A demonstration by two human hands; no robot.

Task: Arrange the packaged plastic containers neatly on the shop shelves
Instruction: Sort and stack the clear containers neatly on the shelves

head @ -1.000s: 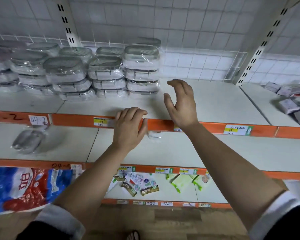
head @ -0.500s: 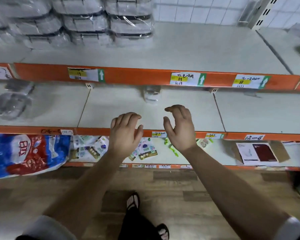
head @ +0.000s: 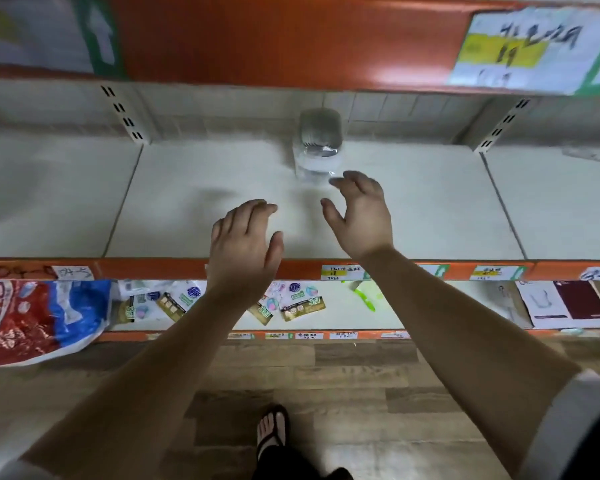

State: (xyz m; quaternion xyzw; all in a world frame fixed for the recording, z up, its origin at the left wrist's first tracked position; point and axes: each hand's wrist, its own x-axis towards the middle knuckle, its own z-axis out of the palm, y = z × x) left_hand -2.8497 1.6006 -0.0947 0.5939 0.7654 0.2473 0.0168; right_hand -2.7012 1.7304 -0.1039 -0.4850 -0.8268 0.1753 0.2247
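- Reaching with the right hand (head: 359, 213) alone risks nudging the wrapped container (head: 317, 143) deeper toward the back panel. The container stands by itself just beyond that hand's fingertips, and blur hides whether they touch.
- Both hands hold nothing. The right is spread with loosely curved fingers. The left hand (head: 245, 244) is flat, fingers straight, hovering nearer the shelf's front lip (head: 146, 268).
- The film wrap looks glossy, so a light pinch may well slip and tip the pack.
- Above the hands hangs the orange edge of the upper shelf (head: 291, 39), the one thing in the way. A steep lift could knock the container against it.
- Below the hands, a lower shelf carries scattered sachets (head: 302, 306).
- A red-and-blue bag (head: 32, 317) lies left of the left forearm.
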